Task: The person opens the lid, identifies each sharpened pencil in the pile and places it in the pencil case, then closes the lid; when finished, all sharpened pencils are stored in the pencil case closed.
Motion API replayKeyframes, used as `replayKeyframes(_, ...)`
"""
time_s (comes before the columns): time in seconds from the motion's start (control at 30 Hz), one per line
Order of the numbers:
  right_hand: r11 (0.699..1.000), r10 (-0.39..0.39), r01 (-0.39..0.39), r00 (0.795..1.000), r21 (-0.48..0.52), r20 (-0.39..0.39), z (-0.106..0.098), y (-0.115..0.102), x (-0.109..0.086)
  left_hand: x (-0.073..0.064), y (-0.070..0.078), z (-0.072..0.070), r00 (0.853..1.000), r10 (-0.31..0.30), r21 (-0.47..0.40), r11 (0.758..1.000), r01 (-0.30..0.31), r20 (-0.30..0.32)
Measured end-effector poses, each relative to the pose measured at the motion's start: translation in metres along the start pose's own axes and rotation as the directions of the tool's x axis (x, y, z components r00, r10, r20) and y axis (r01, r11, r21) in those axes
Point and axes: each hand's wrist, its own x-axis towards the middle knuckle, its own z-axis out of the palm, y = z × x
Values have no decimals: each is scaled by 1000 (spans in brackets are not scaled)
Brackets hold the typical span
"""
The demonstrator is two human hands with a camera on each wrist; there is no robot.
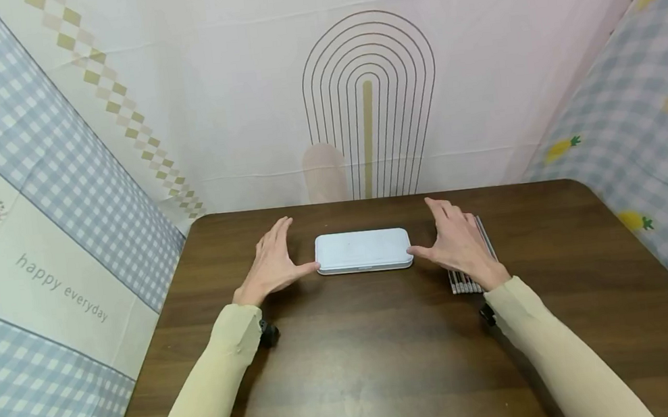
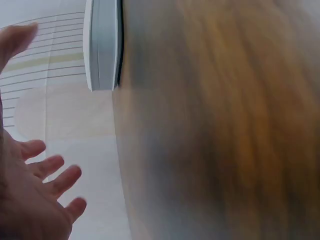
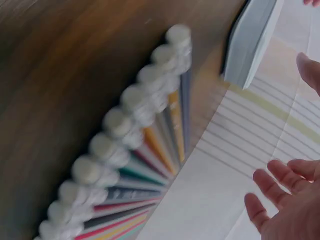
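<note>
A pale blue-white pencil case (image 1: 363, 249), its lid down, lies lengthwise on the brown table. To its left, my left hand (image 1: 272, 259) has fingers spread and pointing forward, with the thumb tip right at the case's left end. On the other side my right hand (image 1: 460, 243) mirrors it, thumb tip at the right end. In both wrist views the fingers are apart and nothing is between them. A row of pencils (image 1: 466, 281) with white erasers lies partly hidden beneath my right hand; the right wrist view shows their eraser ends (image 3: 120, 120) side by side, in several colours.
The dark wood table (image 1: 357, 369) runs back to a hanging cloth (image 1: 238, 110) printed with arches. Checked cloth (image 1: 84, 214) hangs at the left side, and another checked cloth (image 1: 626, 137) with yellow fruit hangs at the right.
</note>
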Motion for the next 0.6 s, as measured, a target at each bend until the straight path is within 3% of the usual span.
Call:
replayKeyframes(0.3,996,-74,66,989,66,128,7,-13,13,9,0,6,995,-18,-133,991,31,101)
replayKeyframes(0.6,982,-185,189,972,-8,147,19,-29,18,20,3,14,983,23,-96,995,-6,181)
